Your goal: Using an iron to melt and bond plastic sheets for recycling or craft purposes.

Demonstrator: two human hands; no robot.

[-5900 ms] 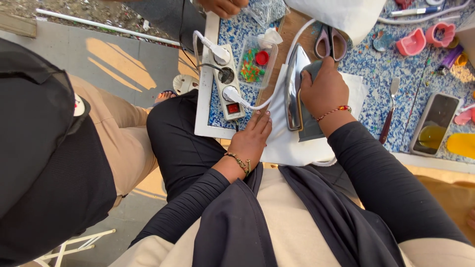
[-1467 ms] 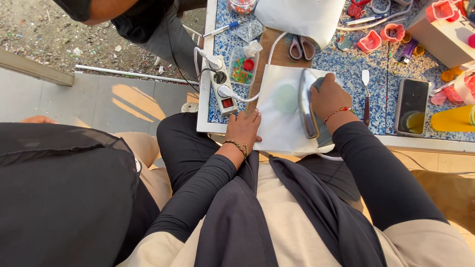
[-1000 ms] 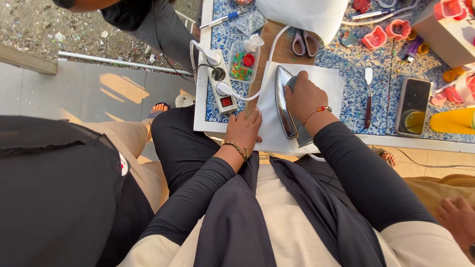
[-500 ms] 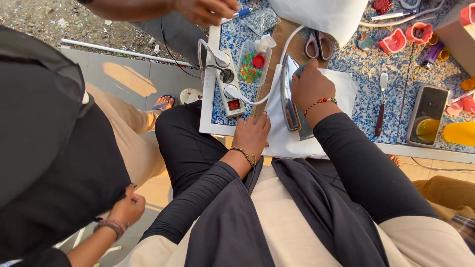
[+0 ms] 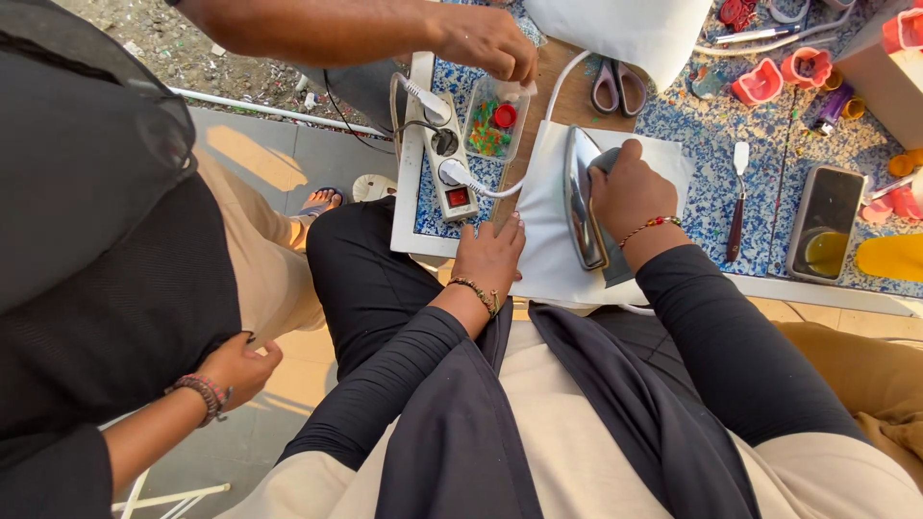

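Observation:
My right hand [image 5: 630, 192] grips the handle of a flat clothes iron [image 5: 581, 197] that rests on a white sheet of fabric [image 5: 548, 240] on the blue speckled table [image 5: 692, 221]. My left hand [image 5: 490, 255] lies flat, fingers together, on the sheet's left edge near the table's front rim. The iron's white cord runs up to a power strip [image 5: 450, 168].
Another person's hand [image 5: 486, 43] reaches over a clear bag of coloured bits [image 5: 493, 120]. Scissors [image 5: 620, 86], a white cloth bundle [image 5: 625, 29], pink moulds [image 5: 784, 72], a knife [image 5: 738, 197] and a phone [image 5: 825, 226] lie on the table. That person stands at my left.
The iron has slid over the sheet, away from me and then back toward its middle. The other person's hand has come in over the bag of bits. My left hand stays on the sheet.

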